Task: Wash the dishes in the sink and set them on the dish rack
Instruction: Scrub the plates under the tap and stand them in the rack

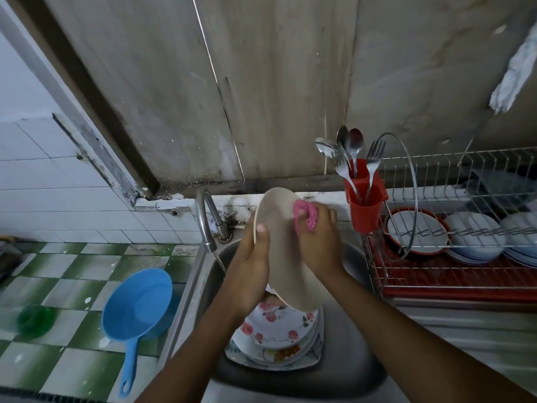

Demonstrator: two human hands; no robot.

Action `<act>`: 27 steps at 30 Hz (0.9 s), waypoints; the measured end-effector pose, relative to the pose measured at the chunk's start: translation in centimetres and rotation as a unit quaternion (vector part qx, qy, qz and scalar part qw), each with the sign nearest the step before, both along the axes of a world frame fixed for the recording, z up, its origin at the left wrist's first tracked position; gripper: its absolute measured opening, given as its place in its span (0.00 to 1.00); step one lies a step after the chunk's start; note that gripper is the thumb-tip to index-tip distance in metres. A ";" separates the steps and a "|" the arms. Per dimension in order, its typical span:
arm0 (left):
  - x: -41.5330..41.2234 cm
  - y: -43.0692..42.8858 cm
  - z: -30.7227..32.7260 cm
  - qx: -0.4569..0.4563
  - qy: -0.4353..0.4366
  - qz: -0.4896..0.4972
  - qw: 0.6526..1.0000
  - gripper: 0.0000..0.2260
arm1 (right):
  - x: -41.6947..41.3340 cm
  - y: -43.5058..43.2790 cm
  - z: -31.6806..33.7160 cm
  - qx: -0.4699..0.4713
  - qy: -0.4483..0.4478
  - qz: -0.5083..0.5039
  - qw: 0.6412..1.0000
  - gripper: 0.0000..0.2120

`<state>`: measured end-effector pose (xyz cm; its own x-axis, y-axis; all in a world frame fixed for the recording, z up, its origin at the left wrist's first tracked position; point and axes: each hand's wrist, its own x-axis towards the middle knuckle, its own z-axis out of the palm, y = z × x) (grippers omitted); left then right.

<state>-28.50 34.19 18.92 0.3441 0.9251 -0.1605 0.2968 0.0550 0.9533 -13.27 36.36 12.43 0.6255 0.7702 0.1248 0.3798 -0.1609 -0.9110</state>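
Note:
A beige plate (283, 251) is held tilted on edge above the steel sink (357, 353). My left hand (250, 274) grips its left rim, thumb over the edge. A pink sponge (305, 216) is pressed against the plate's upper right face, gripped by my right hand (319, 242). Below in the sink lies a stack of flowered plates (276, 330). The wire dish rack (453, 257) stands to the right with several white plates in it.
The faucet (206, 222) runs a thin stream into the sink's left side. A red cutlery holder (364, 199) with spoons and forks hangs on the rack's left end. On the checkered counter at left lie a blue handled strainer (136, 312) and a green object (35, 319).

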 end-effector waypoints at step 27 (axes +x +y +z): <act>0.2 1.1 -0.3 0.006 0.018 0.032 0.999 0.21 | -2.7 0.4 2.5 0.087 0.035 0.041 0.995 0.11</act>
<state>-28.33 35.27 18.57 0.2783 0.9471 -0.1596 0.3272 0.0628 0.9429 -15.93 36.78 14.89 0.5739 0.7892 0.2187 0.3198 0.0299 -0.9470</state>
